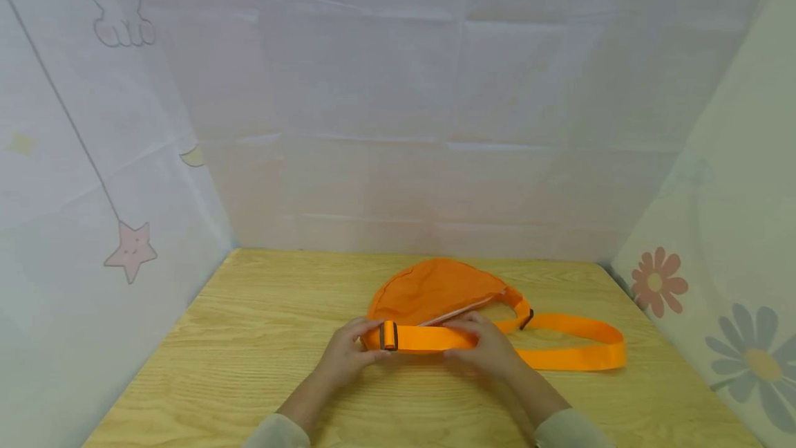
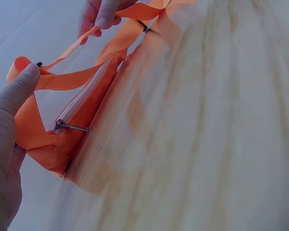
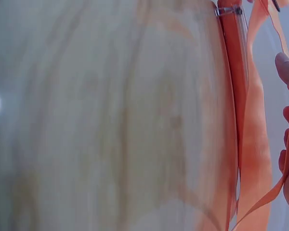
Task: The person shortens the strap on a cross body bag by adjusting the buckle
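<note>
An orange waist bag (image 1: pixel 432 289) lies on the wooden table, its curved side away from me and its white zipper (image 1: pixel 463 312) along the near side. My left hand (image 1: pixel 344 352) pinches the bright orange strap (image 1: pixel 429 339) beside a black slider buckle (image 1: pixel 389 336). Farther right, my right hand (image 1: pixel 488 348) holds the same strap between thumb and fingers, with the stretch between the hands nearly straight. The left wrist view shows the left thumb (image 2: pixel 23 86) on the strap by the buckle, and a metal zipper pull (image 2: pixel 72 126) below.
Past the right hand, a strap loop (image 1: pixel 606 351) lies on the table, with another black buckle (image 1: pixel 527 319) at the bag's right end. Pale fabric walls (image 1: pixel 398 88) with printed figures enclose the table (image 1: pixel 267 310) at the back and sides.
</note>
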A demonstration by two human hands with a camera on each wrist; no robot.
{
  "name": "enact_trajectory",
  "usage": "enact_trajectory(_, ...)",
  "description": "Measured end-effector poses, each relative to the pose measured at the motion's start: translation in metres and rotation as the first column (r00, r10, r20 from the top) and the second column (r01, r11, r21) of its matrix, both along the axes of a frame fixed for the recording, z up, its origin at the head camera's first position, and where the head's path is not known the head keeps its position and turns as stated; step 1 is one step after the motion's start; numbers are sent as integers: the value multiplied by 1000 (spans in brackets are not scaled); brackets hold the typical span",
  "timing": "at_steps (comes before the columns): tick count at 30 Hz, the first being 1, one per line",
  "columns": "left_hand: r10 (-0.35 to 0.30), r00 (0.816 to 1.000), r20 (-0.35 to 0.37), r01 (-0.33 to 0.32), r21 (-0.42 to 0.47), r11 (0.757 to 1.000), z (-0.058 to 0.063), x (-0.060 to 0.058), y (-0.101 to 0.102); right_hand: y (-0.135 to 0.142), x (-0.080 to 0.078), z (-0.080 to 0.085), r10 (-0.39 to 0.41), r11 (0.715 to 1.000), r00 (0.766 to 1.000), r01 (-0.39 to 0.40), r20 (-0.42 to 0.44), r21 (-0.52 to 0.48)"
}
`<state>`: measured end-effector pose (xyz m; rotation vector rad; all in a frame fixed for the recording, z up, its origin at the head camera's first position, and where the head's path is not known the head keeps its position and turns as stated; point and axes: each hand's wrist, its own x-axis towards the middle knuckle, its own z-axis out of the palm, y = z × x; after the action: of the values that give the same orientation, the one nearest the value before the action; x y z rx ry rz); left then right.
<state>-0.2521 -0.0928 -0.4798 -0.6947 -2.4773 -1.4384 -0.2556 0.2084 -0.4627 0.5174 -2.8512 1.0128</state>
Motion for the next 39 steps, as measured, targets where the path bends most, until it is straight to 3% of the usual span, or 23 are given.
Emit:
enact_trajectory(8, -6, 998, 63, 6, 3, 1000, 4, 1, -7, 18, 1, -1, -39, 999, 999, 38, 27, 30)
enact_trajectory(15, -29, 999, 34, 30, -28, 999, 4, 1, -9, 19, 4, 3, -46, 998, 999, 45, 21, 45)
enact_trajectory(21, -34, 999, 26, 35, -50, 998, 5, -1, -12, 19, 4, 3, 6, 999, 1000, -7, 23, 44)
enact_trajectory(25, -47, 998, 30, 50, -97, 994, 8, -2, -17, 18, 5, 4, 32, 999, 999, -33, 37, 43)
enact_trajectory(31, -62, 994, 92, 79, -195, 978, 11, -4, -27, 21, 6, 5, 37, 999, 998, -38, 54, 10)
enact_trajectory(34, -66, 995, 73, 82, -237, 968, 12, -5, -30, 24, 5, 6, 33, 999, 999, -32, 35, -26)
enact_trajectory(39, -11, 997, 78, 34, -303, 952, 12, -6, -33, 32, 1, 7, -25, 999, 1000, 26, 17, -26)
